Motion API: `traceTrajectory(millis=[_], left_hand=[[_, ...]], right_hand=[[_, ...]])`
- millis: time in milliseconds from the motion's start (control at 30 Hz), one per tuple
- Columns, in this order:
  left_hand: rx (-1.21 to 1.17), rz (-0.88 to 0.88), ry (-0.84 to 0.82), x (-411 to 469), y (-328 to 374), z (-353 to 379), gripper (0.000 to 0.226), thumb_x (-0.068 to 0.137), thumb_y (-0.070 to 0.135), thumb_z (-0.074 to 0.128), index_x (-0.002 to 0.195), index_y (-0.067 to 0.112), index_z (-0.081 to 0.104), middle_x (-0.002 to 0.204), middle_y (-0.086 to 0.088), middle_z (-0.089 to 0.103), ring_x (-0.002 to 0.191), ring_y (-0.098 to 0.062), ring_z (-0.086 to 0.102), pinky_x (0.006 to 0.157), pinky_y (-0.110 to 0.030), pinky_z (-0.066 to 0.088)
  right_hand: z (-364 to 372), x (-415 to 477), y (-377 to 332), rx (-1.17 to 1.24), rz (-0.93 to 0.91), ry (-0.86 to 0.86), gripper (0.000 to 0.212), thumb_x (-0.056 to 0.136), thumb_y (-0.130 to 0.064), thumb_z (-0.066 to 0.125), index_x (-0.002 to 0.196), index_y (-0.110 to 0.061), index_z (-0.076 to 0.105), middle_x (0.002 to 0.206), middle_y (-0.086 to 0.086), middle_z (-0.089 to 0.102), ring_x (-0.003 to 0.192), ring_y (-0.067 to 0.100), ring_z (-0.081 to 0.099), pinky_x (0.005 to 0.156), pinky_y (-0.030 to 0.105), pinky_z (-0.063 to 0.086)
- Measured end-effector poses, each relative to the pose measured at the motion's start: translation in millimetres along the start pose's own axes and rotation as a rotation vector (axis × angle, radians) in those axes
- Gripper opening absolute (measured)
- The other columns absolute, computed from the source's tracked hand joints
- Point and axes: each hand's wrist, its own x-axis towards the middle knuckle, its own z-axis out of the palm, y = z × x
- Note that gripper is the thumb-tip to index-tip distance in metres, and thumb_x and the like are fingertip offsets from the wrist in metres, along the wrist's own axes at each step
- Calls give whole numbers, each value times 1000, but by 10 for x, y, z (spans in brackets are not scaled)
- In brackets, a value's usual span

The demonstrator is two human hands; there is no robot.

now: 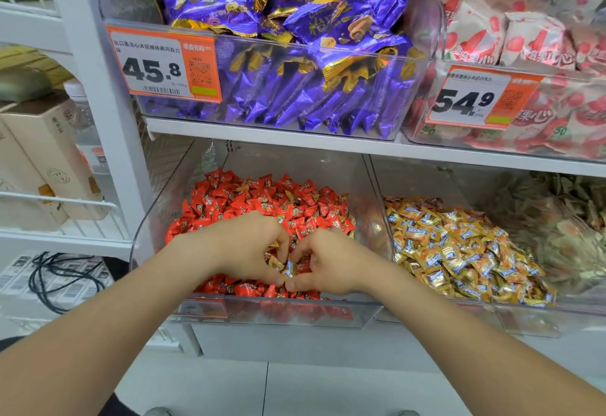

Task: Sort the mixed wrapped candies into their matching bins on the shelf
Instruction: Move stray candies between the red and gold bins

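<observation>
Both your hands are low in the centre of the frame, inside the clear red-candy bin (149, 225), working over the red candies (262, 199). Your left hand (249, 248) is curled, fingers and thumb gathered round a few stray candies (289, 268) in gold, orange and blue wrappers, which plainly do not match the red ones around them. Your right hand (331, 264) meets it from the right, fingers bent and thumb tip close beside the same cluster; whether it actually pinches one I cannot tell. You hold them bunched between both hands, probably so that none drops back into the red pile. Their likely home is the orange-candy bin (524, 317), just right of this one on the same shelf.
</observation>
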Motion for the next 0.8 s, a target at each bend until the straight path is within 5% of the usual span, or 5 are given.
traceTrajectory(millis=[200, 367, 533, 667, 800], left_hand=[[-43, -30, -9, 35, -30, -4, 21, 94, 45, 73, 89, 26, 65, 81, 10, 60, 80, -9, 56, 64, -30, 43], [-131, -32, 98, 43, -46, -22, 22, 105, 39, 58, 89, 27, 48, 83, 5, 64, 78, -13, 59, 65, -33, 43], [-354, -101, 287, 61, -85, -113, 9, 108, 24, 51, 100, 26, 55, 83, 1, 65, 69, -16, 65, 62, -39, 56], [-570, -249, 330, 163, -123, -117, 32, 104, 7, 39, 90, 14, 68, 76, -4, 67, 64, -20, 69, 63, -37, 63], [-404, -327, 428, 290, -86, -143, 37, 92, 26, 47, 58, 12, 48, 48, 5, 43, 49, -19, 41, 55, -30, 39]], right_hand=[[23, 20, -48, 60, 24, 108, 21, 88, -42, 80, 91, -22, 76, 61, -8, 62, 61, 4, 59, 57, 25, 41], [-82, -16, -120, 161, 86, 177, 29, 93, -41, 61, 84, -13, 60, 74, 5, 68, 69, 20, 61, 59, 36, 45], [-270, -54, -132, 281, 212, 342, 42, 96, -39, 45, 60, -19, 39, 53, -2, 40, 52, 17, 36, 56, 33, 32], [-343, -29, -66, 313, 250, 393, 47, 98, -42, 50, 76, -1, 59, 63, 10, 69, 58, 29, 59, 61, 39, 53], [-338, 55, 4, 411, 300, 430, 32, 94, -26, 54, 84, -2, 73, 73, 7, 76, 58, 18, 63, 67, 47, 64]])
